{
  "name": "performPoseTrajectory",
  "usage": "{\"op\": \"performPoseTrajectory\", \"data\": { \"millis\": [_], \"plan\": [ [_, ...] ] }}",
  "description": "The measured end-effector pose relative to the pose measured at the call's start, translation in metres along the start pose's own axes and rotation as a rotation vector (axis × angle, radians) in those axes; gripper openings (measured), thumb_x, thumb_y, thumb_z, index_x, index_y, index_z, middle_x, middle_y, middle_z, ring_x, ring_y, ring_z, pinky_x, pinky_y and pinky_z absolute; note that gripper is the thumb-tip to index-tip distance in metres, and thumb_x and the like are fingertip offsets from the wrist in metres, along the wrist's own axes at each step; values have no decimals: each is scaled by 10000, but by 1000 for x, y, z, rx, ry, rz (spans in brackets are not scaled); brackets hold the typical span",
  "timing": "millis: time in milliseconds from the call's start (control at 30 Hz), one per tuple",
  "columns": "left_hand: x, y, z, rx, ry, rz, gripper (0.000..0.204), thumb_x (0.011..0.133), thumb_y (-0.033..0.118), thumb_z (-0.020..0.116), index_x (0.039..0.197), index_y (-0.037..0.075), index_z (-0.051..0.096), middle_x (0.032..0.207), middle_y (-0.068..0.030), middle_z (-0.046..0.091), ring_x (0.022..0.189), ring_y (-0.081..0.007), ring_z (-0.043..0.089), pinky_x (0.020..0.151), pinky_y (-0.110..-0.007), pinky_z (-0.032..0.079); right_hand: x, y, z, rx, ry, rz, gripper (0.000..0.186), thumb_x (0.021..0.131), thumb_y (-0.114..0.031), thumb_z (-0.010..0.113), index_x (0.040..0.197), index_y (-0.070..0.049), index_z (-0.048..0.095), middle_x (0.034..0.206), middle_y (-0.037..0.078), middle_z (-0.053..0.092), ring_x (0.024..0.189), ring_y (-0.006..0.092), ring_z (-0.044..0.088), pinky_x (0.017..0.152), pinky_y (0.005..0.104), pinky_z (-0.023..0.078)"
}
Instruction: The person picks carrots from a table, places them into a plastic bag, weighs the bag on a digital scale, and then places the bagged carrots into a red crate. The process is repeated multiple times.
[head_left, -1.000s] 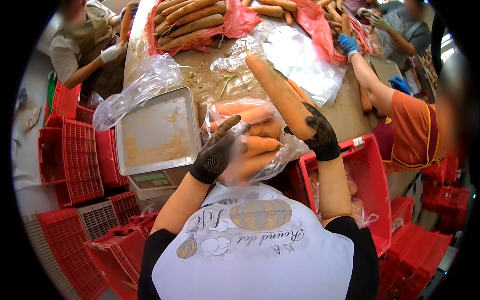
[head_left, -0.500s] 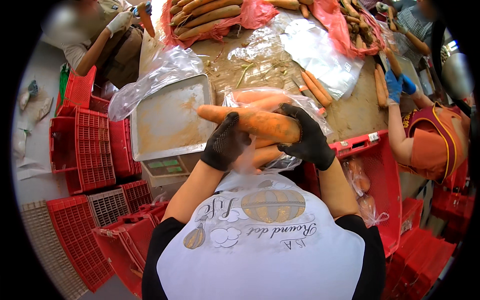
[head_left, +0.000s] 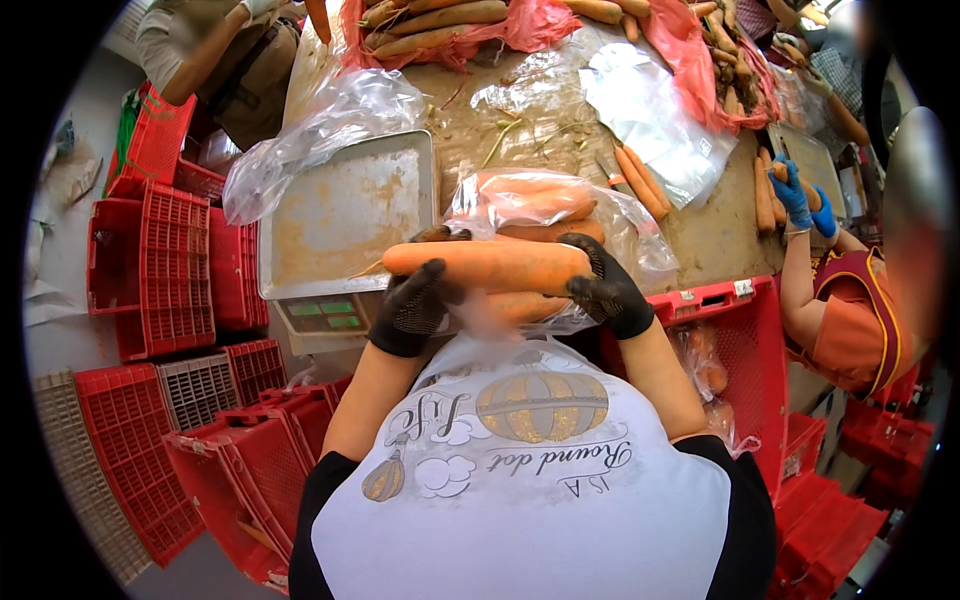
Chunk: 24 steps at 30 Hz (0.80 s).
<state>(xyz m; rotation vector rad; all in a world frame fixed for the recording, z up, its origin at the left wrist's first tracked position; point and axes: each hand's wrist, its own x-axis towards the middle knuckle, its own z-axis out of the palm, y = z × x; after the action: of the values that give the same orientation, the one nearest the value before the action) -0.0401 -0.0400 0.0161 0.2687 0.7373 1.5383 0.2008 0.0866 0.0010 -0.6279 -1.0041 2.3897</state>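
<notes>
The carrot [head_left: 487,265] lies level across the front of the person, just above a clear bag [head_left: 640,238], and hides part of the bagged carrots [head_left: 528,198] behind it. The left hand [head_left: 412,305], black-gloved, is clamped on the carrot's left end, thumb in front and fingers over the far side; the thin root tip pokes out past it. The right hand [head_left: 610,292], gloved alike, is closed around the thick right end. Whether either hand also touches the bag cannot be told.

A scale [head_left: 345,215] stands close on the left, its tray bare but for brown dirt, and takes up the counter [head_left: 560,140] on that side. Crumpled clear plastic [head_left: 325,125] spills over the tray's far left corner. Beyond the bag, to the right, lie a knife [head_left: 612,178] and two loose carrots [head_left: 643,183] side by side, with flat white bags [head_left: 650,105] past them. Bits of green stem [head_left: 500,142] litter the middle.

Two red sacks [head_left: 535,25] [head_left: 680,50] of carrots stand at the far side. A red crate [head_left: 755,350] with bagged carrots in it sits against the near edge, close by the right forearm; more crates [head_left: 175,270] crowd the left. At the right, a co-worker's blue gloves [head_left: 795,200] hold another carrot, well apart from the person's own hands. A second co-worker [head_left: 235,75] stands at the far left.
</notes>
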Motion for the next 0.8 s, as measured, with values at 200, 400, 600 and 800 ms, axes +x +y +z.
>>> {"op": "performPoseTrajectory", "data": {
  "millis": [200,400,600,800],
  "plan": [
    [-10,10,1,140,3,56,498,777,36,591,1240,22,408,1133,-132,523,954,-204,544,724,-279,472,-8,-10,-8,-461,42,-213,786,603,-24,750,1292,-19,372,1252,79,457,1179,186,419,976,313,358],
    [-14,13,-4,93,-82,68,514,759,24,608,1234,69,417,1192,-133,494,1013,-241,527,734,-302,479,-15,-36,8,-539,20,-301,828,582,-6,766,1304,-27,359,1289,81,419,1195,191,401,995,332,340],
    [-18,6,-18,44,-211,140,495,743,-10,610,1188,103,428,1296,-131,385,1142,-275,461,876,-362,463,-19,-44,23,-612,-6,-414,807,592,-24,771,1290,-14,366,1277,100,430,1192,196,404,999,327,333],
    [-25,0,-22,-33,-214,159,499,727,-32,617,1167,113,433,1312,-127,360,1174,-291,436,931,-382,443,-20,-49,30,-721,-25,-467,765,599,-46,777,1264,-15,399,1221,101,470,1148,190,440,976,322,352]
  ]
}}
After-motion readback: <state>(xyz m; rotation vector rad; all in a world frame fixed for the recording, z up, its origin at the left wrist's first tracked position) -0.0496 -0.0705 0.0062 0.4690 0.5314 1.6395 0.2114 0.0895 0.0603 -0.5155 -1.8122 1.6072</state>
